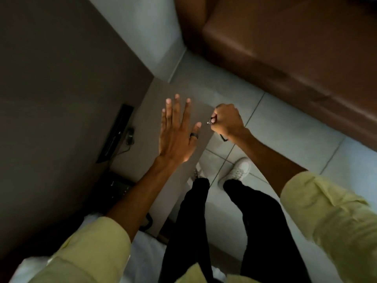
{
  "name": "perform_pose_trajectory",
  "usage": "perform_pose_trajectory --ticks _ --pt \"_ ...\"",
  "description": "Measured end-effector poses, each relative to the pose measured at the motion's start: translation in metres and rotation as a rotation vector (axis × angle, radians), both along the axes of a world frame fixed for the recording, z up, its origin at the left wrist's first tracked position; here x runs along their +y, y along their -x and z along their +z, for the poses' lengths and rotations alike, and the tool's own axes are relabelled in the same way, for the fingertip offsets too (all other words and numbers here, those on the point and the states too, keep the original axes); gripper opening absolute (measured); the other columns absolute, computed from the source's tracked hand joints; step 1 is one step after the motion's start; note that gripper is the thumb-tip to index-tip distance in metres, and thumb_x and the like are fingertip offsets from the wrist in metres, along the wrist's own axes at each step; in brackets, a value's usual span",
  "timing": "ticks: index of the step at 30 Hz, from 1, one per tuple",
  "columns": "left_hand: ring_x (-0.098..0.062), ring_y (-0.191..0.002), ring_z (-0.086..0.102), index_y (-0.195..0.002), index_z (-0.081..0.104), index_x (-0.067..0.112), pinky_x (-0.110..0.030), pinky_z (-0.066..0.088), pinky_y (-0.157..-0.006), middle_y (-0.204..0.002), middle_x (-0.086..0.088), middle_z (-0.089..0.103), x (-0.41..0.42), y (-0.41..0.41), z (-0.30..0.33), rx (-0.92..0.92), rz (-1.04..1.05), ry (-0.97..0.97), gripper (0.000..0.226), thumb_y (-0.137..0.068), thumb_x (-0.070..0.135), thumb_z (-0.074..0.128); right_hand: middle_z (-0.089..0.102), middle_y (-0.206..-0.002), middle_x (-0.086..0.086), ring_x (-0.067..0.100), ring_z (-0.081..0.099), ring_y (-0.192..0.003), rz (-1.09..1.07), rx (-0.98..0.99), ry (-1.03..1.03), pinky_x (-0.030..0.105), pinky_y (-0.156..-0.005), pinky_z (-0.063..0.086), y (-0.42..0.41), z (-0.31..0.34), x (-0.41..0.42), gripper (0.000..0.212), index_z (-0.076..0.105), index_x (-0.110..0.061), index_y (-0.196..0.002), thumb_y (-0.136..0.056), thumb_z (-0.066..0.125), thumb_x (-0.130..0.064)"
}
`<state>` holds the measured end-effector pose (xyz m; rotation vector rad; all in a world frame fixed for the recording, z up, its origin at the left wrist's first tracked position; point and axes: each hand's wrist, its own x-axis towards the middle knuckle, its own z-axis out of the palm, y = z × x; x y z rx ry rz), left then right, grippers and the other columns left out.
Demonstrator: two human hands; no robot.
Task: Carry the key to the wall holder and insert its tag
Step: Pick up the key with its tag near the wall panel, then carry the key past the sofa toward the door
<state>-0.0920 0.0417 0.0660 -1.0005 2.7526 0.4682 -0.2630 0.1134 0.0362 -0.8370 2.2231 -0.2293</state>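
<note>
Sleeves: pale yellow cuffs (98, 237) fill the near edge of the frame, rolled above both forearms, with black trousers (189, 221) between them.
Wall: a grey panel (61, 78) stands at far left, carrying a dark slotted fitting (116, 133); whether this is the holder cannot be told from the blur.
Surface: a grey top (146, 123) runs along the wall beneath the person's left hand, with a small dark object and cable (130, 137) near the fitting.
Left hand: the left hand (175, 137) hangs flat above the surface, fingers (177, 111) spread wide and holding nothing, a dark ring on one.
Right hand: the right hand (226, 121) is curled into a fist just beside the left thumb, fingers closed around the key (210, 121), only a small metal tip showing at the knuckles.
Tag: a dark sliver (223, 138) pokes out below the fist; probably the tag, too small to confirm.
Floor: pale tiles (285, 129) lie under the white shoes (238, 170), with a brown sofa (285, 48) beyond.
Containers: none with visible contents; the fitting's slot appears unfilled.
Risk: with the tag buried in the fist, it would likely need re-gripping before insertion, and a loosened hold over hard tiles could drop the key; dim light could cause a missed slot.
</note>
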Motion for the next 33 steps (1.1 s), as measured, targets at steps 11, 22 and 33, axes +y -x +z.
perform_pose_trajectory --ticks 11,22,33 --pt "-0.043 -0.166 -0.001 -0.171 0.018 0.015 -0.056 0.007 -0.136 -0.179 -0.021 0.005 0.088 0.172 0.251 0.46 -0.292 0.09 0.072 -0.111 0.048 0.04 0.063 -0.105 0.012 0.027 0.059 -0.093 -0.083 0.278 0.354 0.029 -0.073 0.044 0.126 0.277 0.151 0.034 0.071 -0.02 -0.114 -0.084 0.07 -0.003" --pt "-0.038 -0.167 -0.005 -0.172 0.015 0.016 -0.055 0.006 -0.137 -0.18 -0.018 0.007 0.27 0.334 0.409 0.807 -0.511 0.388 0.072 -0.112 0.053 0.029 0.078 -0.092 0.008 0.025 0.071 -0.087 -0.292 0.677 0.877 0.037 -0.083 0.055 0.244 0.477 0.385 0.012 0.079 -0.011 -0.095 -0.086 0.071 -0.007" --pt "-0.035 -0.168 -0.011 -0.172 0.013 0.016 -0.054 -0.001 -0.137 -0.181 -0.013 0.0 0.425 0.494 0.504 1.075 -0.644 0.471 0.072 -0.112 0.052 0.03 0.072 -0.084 -0.004 0.01 0.057 -0.072 -0.309 0.971 0.928 0.022 -0.073 0.043 0.391 0.6 0.571 0.012 0.078 -0.021 -0.094 -0.091 0.068 -0.015"
